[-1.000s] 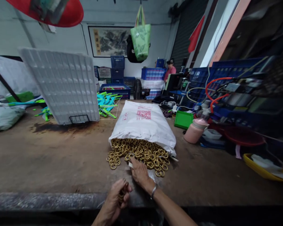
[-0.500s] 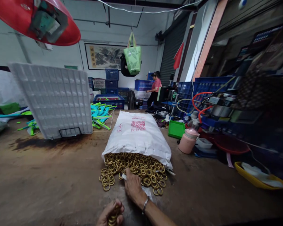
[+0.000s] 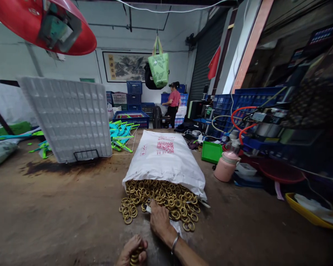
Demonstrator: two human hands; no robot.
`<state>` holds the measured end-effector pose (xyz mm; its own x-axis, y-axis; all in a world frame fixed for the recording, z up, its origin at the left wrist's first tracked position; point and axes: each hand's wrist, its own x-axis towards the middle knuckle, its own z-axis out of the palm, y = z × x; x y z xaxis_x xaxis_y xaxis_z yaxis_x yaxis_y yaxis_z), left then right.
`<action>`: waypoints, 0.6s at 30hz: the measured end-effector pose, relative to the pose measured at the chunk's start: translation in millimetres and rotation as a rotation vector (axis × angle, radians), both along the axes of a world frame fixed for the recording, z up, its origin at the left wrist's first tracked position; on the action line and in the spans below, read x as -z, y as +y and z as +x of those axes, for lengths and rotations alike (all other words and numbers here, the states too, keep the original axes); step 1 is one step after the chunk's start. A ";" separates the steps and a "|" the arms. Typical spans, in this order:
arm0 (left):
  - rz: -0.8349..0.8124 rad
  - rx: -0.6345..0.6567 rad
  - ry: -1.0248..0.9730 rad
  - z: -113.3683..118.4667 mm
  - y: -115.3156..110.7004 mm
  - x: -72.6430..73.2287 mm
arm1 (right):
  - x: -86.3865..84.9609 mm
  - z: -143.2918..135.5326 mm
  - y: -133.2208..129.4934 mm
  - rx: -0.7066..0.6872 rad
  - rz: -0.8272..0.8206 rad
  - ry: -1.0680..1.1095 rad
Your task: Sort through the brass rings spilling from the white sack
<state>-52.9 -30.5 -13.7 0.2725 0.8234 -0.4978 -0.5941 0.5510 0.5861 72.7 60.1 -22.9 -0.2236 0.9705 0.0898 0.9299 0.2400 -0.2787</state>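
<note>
Collection of brass-coloured rings [image 3: 166,194] at a table [image 3: 72,207]; clock positions are taken from the centre of the pile, with twelve o'clock away from the person. The pile spills from the mouth of a white sack [image 3: 163,159] lying at twelve o'clock. The left hand [image 3: 131,253], at seven o'clock, has its fingers curled closed around several rings. The right hand [image 3: 161,222], at six, reaches into the near edge of the pile; its back hides the fingertips, so neither their opening nor any grip can be told, although a white object [image 3: 148,209] shows just beside the thumb side. Judged from this view, the work stands at an early stage: one small handful is gathered, while by far the greater part remains in and before the sack. Compared with half a second ago, both hands and the spread of rings are almost unchanged; the co-worker in a pink top [image 3: 174,100], at twelve o'clock in the background, now stands farther left.
</note>
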 end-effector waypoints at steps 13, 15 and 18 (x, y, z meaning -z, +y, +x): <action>0.355 -0.093 0.665 4.7 14.4 -29.9 | -36.7 34.6 -33.6 -0.142 -0.406 0.844; 0.405 -0.034 0.707 7.8 14.0 -33.0 | -38.9 34.8 -39.0 -0.158 -0.478 0.902; 0.446 0.021 0.754 11.7 12.8 -36.0 | -36.3 32.3 -42.9 -0.151 -0.538 0.964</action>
